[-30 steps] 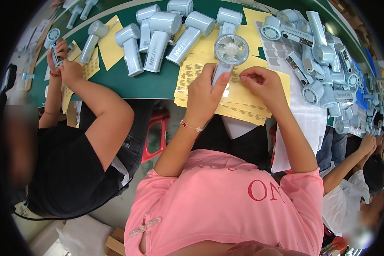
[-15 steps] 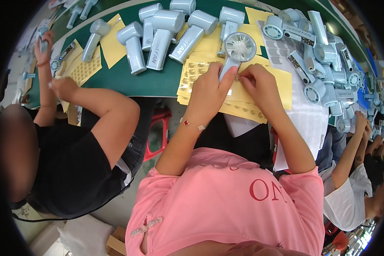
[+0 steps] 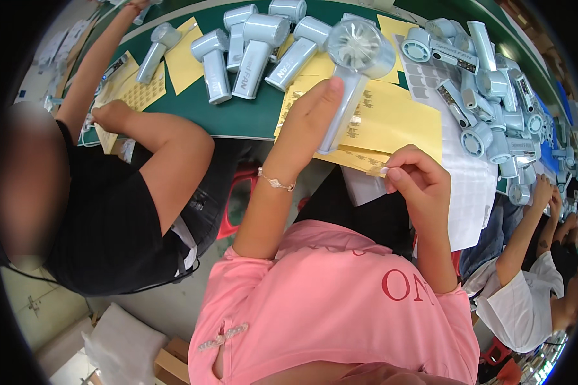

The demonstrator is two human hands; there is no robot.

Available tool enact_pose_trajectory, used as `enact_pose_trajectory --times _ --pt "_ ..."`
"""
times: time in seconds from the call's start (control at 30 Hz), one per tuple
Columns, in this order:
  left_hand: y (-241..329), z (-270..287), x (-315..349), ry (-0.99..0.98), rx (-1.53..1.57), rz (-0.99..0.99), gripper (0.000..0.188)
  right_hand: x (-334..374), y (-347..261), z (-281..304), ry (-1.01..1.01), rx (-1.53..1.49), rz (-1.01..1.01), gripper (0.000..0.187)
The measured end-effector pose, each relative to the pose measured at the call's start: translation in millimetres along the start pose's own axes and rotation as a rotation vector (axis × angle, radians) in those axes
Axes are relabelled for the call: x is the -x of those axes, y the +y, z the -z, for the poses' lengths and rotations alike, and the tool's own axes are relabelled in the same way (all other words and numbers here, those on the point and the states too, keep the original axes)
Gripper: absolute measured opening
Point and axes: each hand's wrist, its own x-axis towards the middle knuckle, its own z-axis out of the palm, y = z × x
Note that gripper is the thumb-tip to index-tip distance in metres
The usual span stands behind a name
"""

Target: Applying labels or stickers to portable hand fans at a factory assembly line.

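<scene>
A light-blue handheld fan (image 3: pixel 361 52) stands tilted in my left hand (image 3: pixel 307 125), which is closed round its handle. The round grille faces me, and the handle's lower end hangs over the front of the yellow label sheets (image 3: pixel 408 119). At their near edge my right hand (image 3: pixel 425 183) pinches a small label (image 3: pixel 379 171) between thumb and forefinger. Whether that label is fully off the sheet I cannot tell. Dark printed labels show on part of the stack, beneath the fan.
Several matching fans (image 3: pixel 258 54) lie on the green table (image 3: pixel 180 106) at the back left. A heap of fans (image 3: pixel 494 109) fills the right, beside white sheets (image 3: pixel 462 212). Co-workers sit on both sides; the left one's arm (image 3: pixel 164 131) reaches over the table.
My left hand has raised the fan and brought it nearer. The right hand has moved from beside the fan toward me and right, to the sheets' near edge, with a label in its fingertips.
</scene>
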Motion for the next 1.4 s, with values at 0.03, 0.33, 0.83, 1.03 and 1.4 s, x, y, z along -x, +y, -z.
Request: enact_pose_trajectory --times 0.03,0.33,0.83,1.03,1.4 --pt "3.1 -1.4 2.0 0.021 0.189 0.047 0.057 0.3 -1.8 -4.1 -0.002 -0.066 0.063 0.006" --pt "7.9 -16.7 15.0 -0.151 0.897 0.203 0.067 -13.3 -8.4 -29.9 -0.113 -0.104 0.134 0.009" --pt "6.7 -20.7 19.9 -0.093 0.864 0.118 0.058 -15.1 -11.4 -32.5 -0.129 -0.085 0.073 0.008" --pt "6.9 -20.0 20.8 -0.078 0.849 0.122 0.060 -12.4 -12.9 -37.7 -0.075 -0.041 0.056 0.008" --pt "8.5 -20.2 22.5 -0.099 0.878 0.140 0.063 -11.7 -11.2 -43.9 -0.014 0.077 0.109 0.007"
